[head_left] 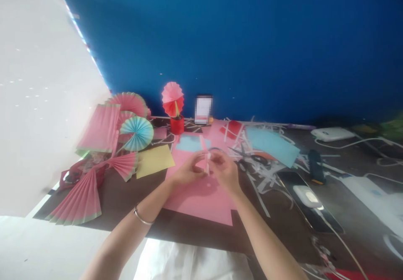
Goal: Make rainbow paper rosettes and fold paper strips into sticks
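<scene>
Head view: from my remote seat I saw two bare hands above one pink sheet (201, 204).
Pink pleated fans (78, 198): at least four at far left, some overlapping.
Blue round fan (137, 133): one, beside them.
Yellow sheet (155, 161): one, flat.
Red pot (176, 125): one, with one pink-and-red round fan (173, 95) standing above it.
Left hand (190, 168): fingers curled, tips at the pale strip (208, 167); through the blur I couldn't tell whether they gripped.
Pale strip: one, between the hands, over the pink sheet; I judged it light, flexible and easily creased, best pinched gently near an end.
Right hand (227, 173): fingertips closed on the strip's upper part.
White offcuts (267, 179): many, too tangled for me to count.
Blue sheets (272, 143): two, one beyond the hands, one at right.
Phone (315, 219): one, under a white device (307, 196).
</scene>
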`<state>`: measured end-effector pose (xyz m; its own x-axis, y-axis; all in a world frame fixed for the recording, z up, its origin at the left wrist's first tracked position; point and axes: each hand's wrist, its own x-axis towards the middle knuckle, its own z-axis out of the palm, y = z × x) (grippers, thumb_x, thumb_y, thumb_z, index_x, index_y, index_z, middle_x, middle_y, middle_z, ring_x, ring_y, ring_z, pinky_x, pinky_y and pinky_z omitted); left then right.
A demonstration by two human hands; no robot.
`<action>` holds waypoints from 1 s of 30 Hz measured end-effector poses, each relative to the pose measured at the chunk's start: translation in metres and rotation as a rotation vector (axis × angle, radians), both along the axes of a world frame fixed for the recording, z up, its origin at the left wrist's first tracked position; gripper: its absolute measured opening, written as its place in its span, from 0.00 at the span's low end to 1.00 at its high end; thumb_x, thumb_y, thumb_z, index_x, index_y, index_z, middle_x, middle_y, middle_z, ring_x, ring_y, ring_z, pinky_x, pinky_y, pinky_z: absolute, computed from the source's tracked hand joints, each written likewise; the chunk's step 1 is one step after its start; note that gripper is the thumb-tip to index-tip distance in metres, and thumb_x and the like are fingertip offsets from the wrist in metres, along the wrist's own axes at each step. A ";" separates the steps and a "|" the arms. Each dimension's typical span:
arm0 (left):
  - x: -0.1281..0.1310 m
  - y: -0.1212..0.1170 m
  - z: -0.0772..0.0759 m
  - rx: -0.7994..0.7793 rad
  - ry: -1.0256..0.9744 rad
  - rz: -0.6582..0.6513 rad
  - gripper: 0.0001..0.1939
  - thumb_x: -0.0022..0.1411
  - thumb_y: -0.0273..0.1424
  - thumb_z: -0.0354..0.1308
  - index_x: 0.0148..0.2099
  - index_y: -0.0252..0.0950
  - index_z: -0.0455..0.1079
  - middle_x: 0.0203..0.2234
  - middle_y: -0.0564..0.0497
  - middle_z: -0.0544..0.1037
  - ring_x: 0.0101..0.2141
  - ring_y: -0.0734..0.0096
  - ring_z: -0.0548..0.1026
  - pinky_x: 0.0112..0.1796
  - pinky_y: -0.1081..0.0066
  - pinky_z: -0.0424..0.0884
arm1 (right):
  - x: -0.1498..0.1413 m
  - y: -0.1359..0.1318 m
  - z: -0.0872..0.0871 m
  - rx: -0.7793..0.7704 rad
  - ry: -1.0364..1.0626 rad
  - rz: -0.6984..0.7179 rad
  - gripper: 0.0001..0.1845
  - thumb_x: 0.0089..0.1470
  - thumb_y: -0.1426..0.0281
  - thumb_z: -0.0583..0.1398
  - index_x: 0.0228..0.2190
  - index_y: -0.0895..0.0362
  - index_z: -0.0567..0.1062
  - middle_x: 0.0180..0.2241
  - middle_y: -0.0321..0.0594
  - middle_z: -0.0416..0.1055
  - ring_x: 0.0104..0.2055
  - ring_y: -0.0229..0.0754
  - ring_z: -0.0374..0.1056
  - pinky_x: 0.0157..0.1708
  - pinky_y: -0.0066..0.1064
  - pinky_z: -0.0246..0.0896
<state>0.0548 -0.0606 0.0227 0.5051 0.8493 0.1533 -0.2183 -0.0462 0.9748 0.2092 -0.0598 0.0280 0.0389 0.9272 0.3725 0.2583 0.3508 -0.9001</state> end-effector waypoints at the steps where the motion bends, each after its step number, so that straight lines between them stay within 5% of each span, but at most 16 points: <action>1: 0.000 0.000 0.000 0.003 0.008 -0.001 0.33 0.50 0.23 0.60 0.57 0.45 0.55 0.56 0.40 0.61 0.32 0.74 0.75 0.33 0.71 0.71 | 0.000 0.000 0.001 0.005 -0.010 0.004 0.12 0.46 0.65 0.62 0.36 0.53 0.73 0.33 0.39 0.72 0.35 0.41 0.70 0.37 0.35 0.67; 9: 0.007 -0.002 -0.001 0.054 0.018 0.114 0.27 0.51 0.26 0.61 0.53 0.40 0.60 0.51 0.42 0.66 0.47 0.61 0.70 0.38 0.67 0.72 | -0.002 -0.003 0.000 0.020 -0.081 0.014 0.12 0.48 0.64 0.60 0.37 0.53 0.73 0.34 0.39 0.73 0.36 0.42 0.70 0.38 0.36 0.66; 15: 0.008 0.001 -0.006 0.009 0.039 0.160 0.26 0.49 0.32 0.64 0.51 0.38 0.61 0.49 0.42 0.67 0.38 0.65 0.75 0.35 0.66 0.73 | -0.002 -0.002 -0.002 -0.023 -0.057 0.021 0.11 0.48 0.63 0.60 0.35 0.53 0.73 0.33 0.39 0.72 0.35 0.42 0.70 0.36 0.37 0.67; 30: 0.005 -0.002 0.001 0.035 0.013 0.066 0.29 0.51 0.28 0.61 0.55 0.41 0.58 0.49 0.42 0.67 0.32 0.75 0.74 0.34 0.71 0.71 | 0.001 0.000 0.006 -0.020 -0.075 0.041 0.13 0.44 0.64 0.62 0.34 0.56 0.75 0.28 0.39 0.72 0.28 0.40 0.67 0.32 0.35 0.66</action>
<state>0.0594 -0.0625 0.0233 0.4501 0.8753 0.1769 -0.2006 -0.0940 0.9751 0.2106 -0.0596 0.0341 -0.0267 0.9347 0.3545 0.3108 0.3448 -0.8857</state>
